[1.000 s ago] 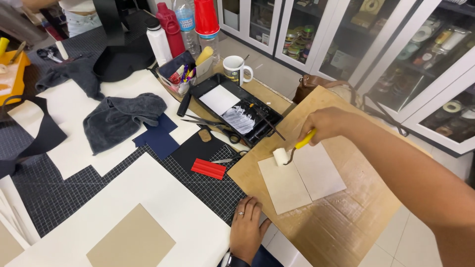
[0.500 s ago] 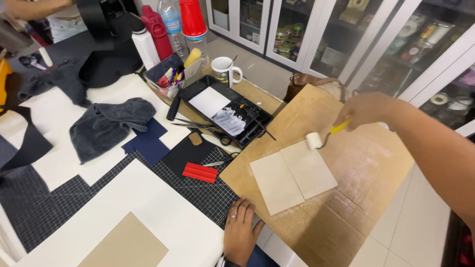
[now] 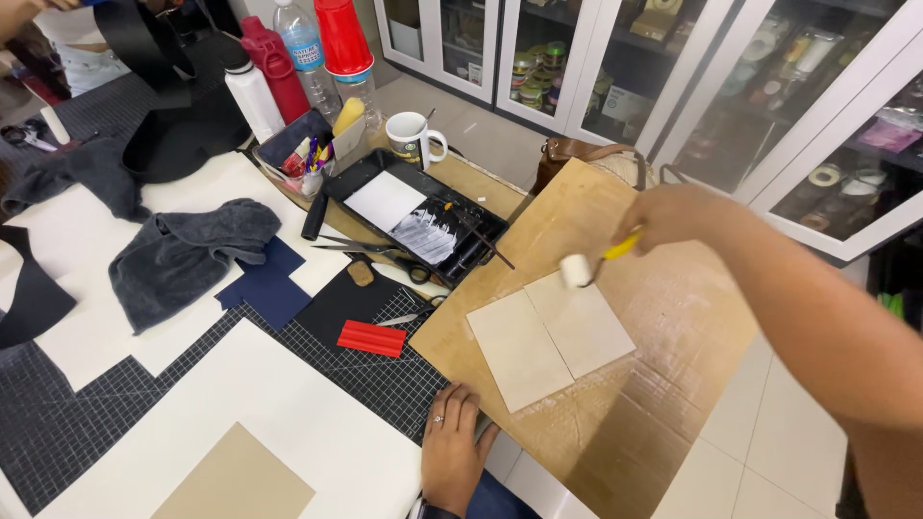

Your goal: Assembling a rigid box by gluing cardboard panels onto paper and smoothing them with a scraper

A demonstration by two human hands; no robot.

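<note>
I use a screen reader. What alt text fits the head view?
A right hand holds a small yellow-handled roller at the far edge of two pale boards on cardboard. The left hand rests on the table edge.

Roller (image 3: 576,270): white head, yellow handle. Two boards (image 3: 550,336) beneath it: pale cream, plain. Cardboard sheet (image 3: 663,384) under the boards: brown, white streaks. Tray (image 3: 476,223) left of the boards: black, smeared white. Block (image 3: 372,338) near the tray: red, ribbed. Cutting mat (image 3: 58,423): black, white grid. Cloth (image 3: 178,255): dark grey.
</note>
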